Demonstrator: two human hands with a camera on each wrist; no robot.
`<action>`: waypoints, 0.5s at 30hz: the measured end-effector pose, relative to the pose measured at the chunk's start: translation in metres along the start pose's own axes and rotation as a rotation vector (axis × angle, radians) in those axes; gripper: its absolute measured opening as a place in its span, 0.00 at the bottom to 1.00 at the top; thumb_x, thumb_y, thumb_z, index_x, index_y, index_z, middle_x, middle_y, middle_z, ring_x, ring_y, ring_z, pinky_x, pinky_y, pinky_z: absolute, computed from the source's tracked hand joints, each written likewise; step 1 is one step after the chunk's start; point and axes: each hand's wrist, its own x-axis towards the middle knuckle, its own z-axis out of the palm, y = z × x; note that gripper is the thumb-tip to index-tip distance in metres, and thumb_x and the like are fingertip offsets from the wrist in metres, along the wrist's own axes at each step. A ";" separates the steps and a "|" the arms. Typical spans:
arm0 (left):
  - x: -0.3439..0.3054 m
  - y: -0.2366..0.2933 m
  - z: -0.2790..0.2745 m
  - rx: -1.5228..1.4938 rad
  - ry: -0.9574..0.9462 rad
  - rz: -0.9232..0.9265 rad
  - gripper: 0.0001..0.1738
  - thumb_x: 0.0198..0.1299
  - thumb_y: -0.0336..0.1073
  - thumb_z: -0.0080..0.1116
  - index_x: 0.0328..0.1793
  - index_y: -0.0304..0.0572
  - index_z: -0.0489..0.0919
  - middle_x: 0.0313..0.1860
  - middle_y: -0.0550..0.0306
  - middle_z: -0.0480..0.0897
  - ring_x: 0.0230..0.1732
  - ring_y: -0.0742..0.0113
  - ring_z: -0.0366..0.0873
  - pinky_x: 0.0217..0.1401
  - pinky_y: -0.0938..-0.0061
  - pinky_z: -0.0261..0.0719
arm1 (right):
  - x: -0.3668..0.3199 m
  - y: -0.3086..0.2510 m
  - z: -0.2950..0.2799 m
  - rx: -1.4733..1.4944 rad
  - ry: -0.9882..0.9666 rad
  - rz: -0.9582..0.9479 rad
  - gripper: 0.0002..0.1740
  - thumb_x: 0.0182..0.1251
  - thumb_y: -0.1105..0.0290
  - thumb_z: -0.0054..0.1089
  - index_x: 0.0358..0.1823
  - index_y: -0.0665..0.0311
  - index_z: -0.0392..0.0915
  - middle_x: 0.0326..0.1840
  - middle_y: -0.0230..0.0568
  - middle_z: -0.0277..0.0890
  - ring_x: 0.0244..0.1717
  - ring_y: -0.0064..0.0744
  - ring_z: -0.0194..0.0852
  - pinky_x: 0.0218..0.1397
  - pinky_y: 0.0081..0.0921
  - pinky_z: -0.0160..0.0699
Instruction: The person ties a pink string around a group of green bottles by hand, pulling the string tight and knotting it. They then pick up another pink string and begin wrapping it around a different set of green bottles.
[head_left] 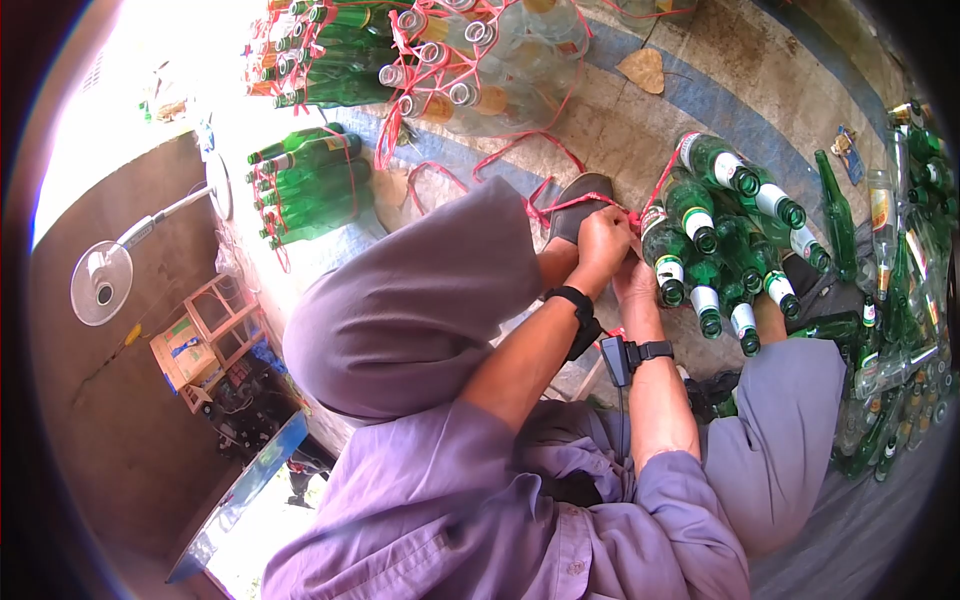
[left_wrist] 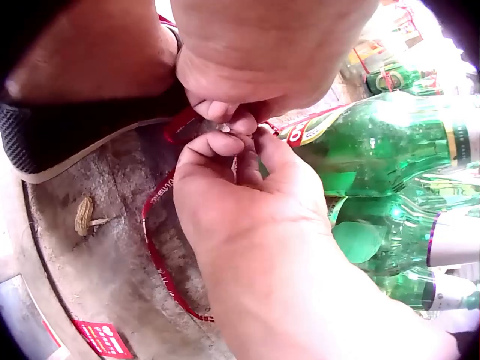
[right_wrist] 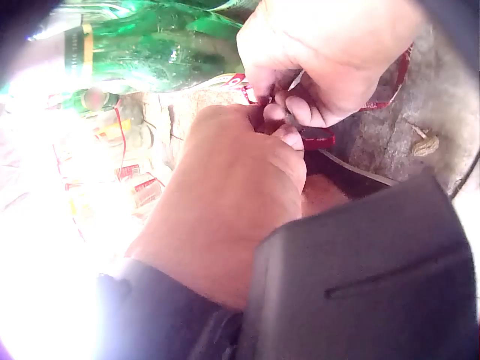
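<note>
Seated on the concrete floor point(head_left: 640, 130), you bring both hands together over a red strap point(left_wrist: 147, 238) at the edge of a bundle of green bottles point(head_left: 715, 240). Your left hand point(head_left: 604, 240) sits nearer the black shoe point(head_left: 580, 200), your right hand point(head_left: 633, 283) just beside it and touching the bundle. In the left wrist view, the left fingers point(left_wrist: 217, 144) curl in and pinch the strap, meeting the right fingers point(left_wrist: 225, 111), which are also curled tight on the same red band. The hands hide the strap at the point of the pinch. Below them it drops in a loose loop across the floor, close to the sole of the shoe. The bundle lies on its side between your knees, with the labelled bottle necks pointing towards you and more red strap running over its top.

A peanut shell point(left_wrist: 85, 216) lies on the floor near the loop. Farther off, a tied bundle of green bottles point(head_left: 315, 185) and a bundle of clear bottles point(head_left: 480, 60), also wound in red, rest on the floor. Loose bottles point(head_left: 900, 280) crowd your right side. A dry leaf point(head_left: 643, 70) lies beyond the hands, and a white fan point(head_left: 102, 282) stands to your left.
</note>
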 end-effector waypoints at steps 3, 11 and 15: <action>-0.002 0.003 -0.002 -0.119 -0.020 -0.120 0.08 0.51 0.30 0.53 0.30 0.36 0.82 0.25 0.40 0.80 0.28 0.47 0.81 0.34 0.62 0.77 | -0.004 -0.001 0.011 -0.072 -0.005 -0.052 0.16 0.58 0.72 0.60 0.49 0.62 0.75 0.48 0.35 0.78 0.48 0.29 0.75 0.55 0.26 0.71; -0.008 0.035 -0.016 -0.117 -0.077 -0.174 0.07 0.52 0.25 0.49 0.28 0.37 0.78 0.15 0.49 0.76 0.14 0.62 0.76 0.14 0.67 0.72 | -0.006 -0.003 0.009 -0.090 -0.007 -0.023 0.07 0.60 0.72 0.59 0.40 0.60 0.76 0.31 0.27 0.75 0.31 0.21 0.71 0.35 0.19 0.70; -0.006 0.034 -0.019 -0.097 -0.124 -0.204 0.06 0.57 0.29 0.52 0.33 0.37 0.80 0.17 0.52 0.79 0.15 0.68 0.77 0.15 0.71 0.74 | -0.010 -0.001 0.019 -0.100 0.133 -0.036 0.03 0.60 0.71 0.59 0.35 0.59 0.76 0.23 0.23 0.69 0.22 0.19 0.62 0.25 0.17 0.61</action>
